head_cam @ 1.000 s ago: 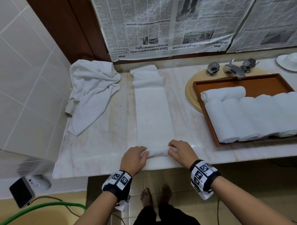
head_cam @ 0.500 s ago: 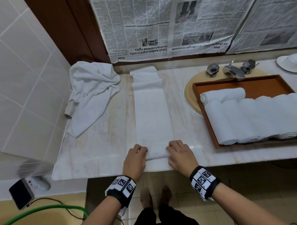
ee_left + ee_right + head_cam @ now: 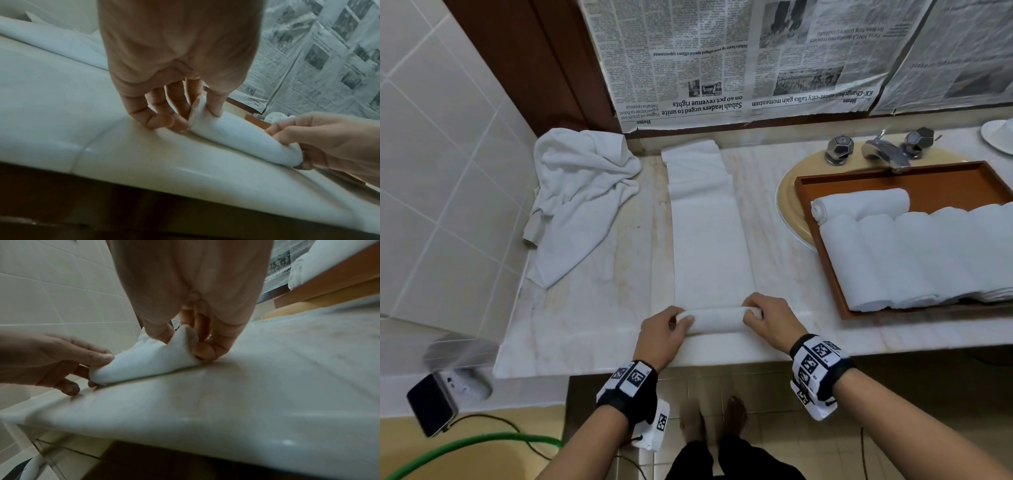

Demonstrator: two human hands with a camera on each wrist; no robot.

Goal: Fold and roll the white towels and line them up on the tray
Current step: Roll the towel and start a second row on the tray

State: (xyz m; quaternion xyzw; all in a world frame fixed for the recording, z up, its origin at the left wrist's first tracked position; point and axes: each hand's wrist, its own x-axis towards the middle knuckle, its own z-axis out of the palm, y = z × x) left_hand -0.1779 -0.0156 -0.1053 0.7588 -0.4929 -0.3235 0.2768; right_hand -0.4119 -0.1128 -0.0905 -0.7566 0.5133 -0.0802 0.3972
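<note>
A long folded white towel [image 3: 709,246] lies lengthwise on the marble counter, its near end rolled into a short roll [image 3: 717,318] [image 3: 236,138] [image 3: 148,363]. My left hand [image 3: 666,330] [image 3: 174,116] pinches the roll's left end between thumb and fingers. My right hand [image 3: 768,320] [image 3: 197,347] pinches its right end the same way. The brown wooden tray [image 3: 935,178] at the right holds several rolled white towels [image 3: 914,253], one lying crosswise behind the row.
A crumpled white towel [image 3: 578,192] lies at the counter's back left by the tiled wall. The tray sits over a sink [image 3: 791,209] with a chrome tap [image 3: 883,154]. Newspaper [image 3: 756,58] covers the wall behind. A white dish [image 3: 1000,137] is at far right.
The towel's near end, flattened under both hands half a second ago, is now rolled up thicker, and the roll has moved a little away from the counter edge.
</note>
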